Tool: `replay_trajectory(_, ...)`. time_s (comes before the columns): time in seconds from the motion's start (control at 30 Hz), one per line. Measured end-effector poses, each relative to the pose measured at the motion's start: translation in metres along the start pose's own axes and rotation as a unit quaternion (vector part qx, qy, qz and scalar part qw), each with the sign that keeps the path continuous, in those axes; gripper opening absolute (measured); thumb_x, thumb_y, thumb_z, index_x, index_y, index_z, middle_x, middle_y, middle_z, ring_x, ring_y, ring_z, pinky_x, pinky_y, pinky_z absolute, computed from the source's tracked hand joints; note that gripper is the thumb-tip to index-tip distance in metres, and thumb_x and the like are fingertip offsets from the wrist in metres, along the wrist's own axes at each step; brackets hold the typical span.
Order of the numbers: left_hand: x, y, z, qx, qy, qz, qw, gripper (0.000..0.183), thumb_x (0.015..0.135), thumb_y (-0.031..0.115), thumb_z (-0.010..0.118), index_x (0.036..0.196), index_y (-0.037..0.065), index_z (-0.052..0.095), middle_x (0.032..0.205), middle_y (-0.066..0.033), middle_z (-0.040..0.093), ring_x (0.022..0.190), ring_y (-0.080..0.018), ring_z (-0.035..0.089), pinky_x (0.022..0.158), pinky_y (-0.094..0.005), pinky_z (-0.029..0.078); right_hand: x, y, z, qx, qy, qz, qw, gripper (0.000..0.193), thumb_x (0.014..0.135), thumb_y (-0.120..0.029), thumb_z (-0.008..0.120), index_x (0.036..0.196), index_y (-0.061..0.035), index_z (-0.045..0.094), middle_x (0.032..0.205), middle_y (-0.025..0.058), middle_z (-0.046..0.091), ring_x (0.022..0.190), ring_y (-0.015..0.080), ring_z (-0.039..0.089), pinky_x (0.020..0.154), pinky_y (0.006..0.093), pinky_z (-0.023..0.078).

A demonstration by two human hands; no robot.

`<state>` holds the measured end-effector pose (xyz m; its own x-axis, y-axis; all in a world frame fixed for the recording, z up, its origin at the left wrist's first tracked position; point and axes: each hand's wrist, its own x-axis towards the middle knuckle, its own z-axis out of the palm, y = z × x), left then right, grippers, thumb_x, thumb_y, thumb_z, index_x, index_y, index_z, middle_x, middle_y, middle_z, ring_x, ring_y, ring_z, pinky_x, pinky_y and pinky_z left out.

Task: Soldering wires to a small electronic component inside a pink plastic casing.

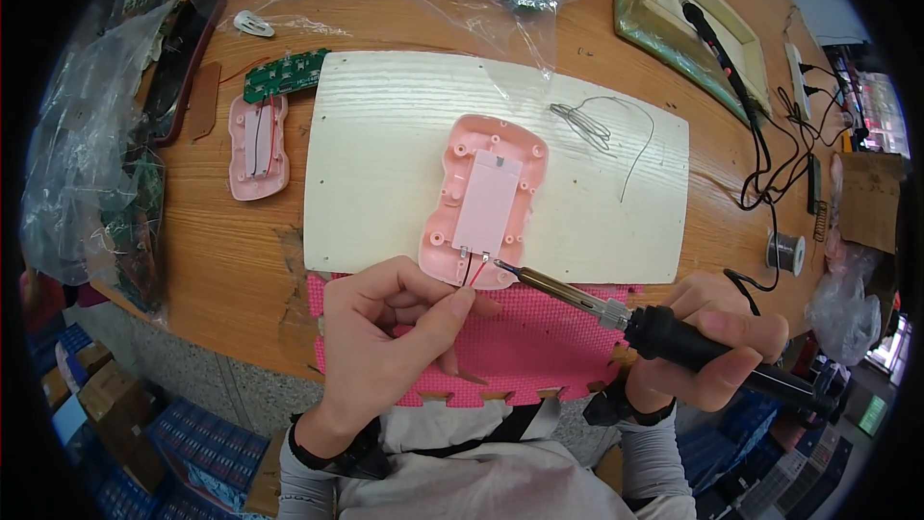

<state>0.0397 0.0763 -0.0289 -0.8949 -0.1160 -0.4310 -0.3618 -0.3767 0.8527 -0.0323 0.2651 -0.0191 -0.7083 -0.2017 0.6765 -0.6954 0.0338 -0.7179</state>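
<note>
A pink plastic half-shell (526, 195) lies open side up on a white board, with a lighter pink battery box (487, 202) in its middle. From metal tabs at the box's near end run a black and a red wire (478, 272). My left hand (385, 332) pinches these wires between thumb and forefinger at the shell's near edge. In my right hand (717, 347) is a soldering iron (568, 299), gripped by its black handle. Its tip is at the right metal tab, beside the red wire; whether it touches, I cannot tell.
The white board (375, 164) rests on a wooden table, partly over a pink foam mat (539, 352). On it lies coiled solder wire (587, 127). A second pink shell (258, 150) with a green circuit board (286, 76) sits left. A solder spool (786, 253) and black cables (770, 169) are right.
</note>
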Motion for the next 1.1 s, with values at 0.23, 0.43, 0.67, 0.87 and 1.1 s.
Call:
replay_trajectory(0.23,0.000,0.003,-0.004,-0.020,-0.026,-0.017,0.999,0.006,0.080,-0.001,0.053,0.076,-0.006,0.053,0.078,-0.0175,0.063,0.049,-0.0057,0.053,0.043,-0.0169,0.043,-0.002,0.000,-0.002,0.029,-0.009,0.012,0.999,0.035,0.086,-0.036,0.047,0.086,-0.0014,0.043,0.045,0.0010,0.045,0.034,0.0130,0.045,0.033,0.0242,0.036)
replay_trajectory(0.43,0.000,0.004,-0.003,-0.015,-0.020,-0.014,1.000,0.006,0.080,-0.001,0.053,0.076,-0.006,0.053,0.077,-0.0178,0.063,0.049,-0.0060,0.053,0.043,-0.0173,0.044,0.000,-0.001,-0.005,0.029,-0.026,0.018,0.999,0.035,0.086,-0.037,0.047,0.086,-0.0017,0.043,0.045,0.0008,0.045,0.034,0.0127,0.045,0.033,0.0240,0.036)
replay_trajectory(0.67,0.000,0.004,-0.005,-0.010,-0.021,-0.020,1.000,0.007,0.080,-0.001,0.055,0.078,-0.007,0.055,0.074,-0.0155,0.062,0.049,-0.0076,0.055,0.044,-0.0182,0.045,-0.001,-0.003,0.000,0.019,-0.011,0.033,0.999,0.036,0.085,-0.038,0.047,0.085,-0.0024,0.043,0.044,0.0012,0.045,0.034,0.0131,0.045,0.033,0.0244,0.036)
replay_trajectory(0.87,-0.001,0.008,-0.004,-0.016,-0.013,-0.040,0.999,0.011,0.081,0.003,0.056,0.083,-0.008,0.058,0.072,-0.0127,0.062,0.052,-0.0110,0.058,0.046,-0.0194,0.047,0.000,-0.005,0.001,-0.001,0.000,0.045,0.999,0.036,0.086,-0.040,0.045,0.083,-0.0039,0.042,0.044,0.0024,0.045,0.034,0.0144,0.045,0.034,0.0253,0.036)
replay_trajectory(1.1,0.001,-0.001,-0.007,-0.028,-0.032,-0.006,0.999,0.012,0.081,0.003,0.055,0.082,-0.008,0.060,0.074,-0.0129,0.063,0.063,-0.0142,0.061,0.056,-0.0208,0.050,0.005,-0.004,0.011,-0.018,0.006,0.046,0.999,0.033,0.087,-0.037,0.042,0.080,-0.0049,0.040,0.044,0.0026,0.042,0.032,0.0115,0.040,0.031,0.0229,0.031)
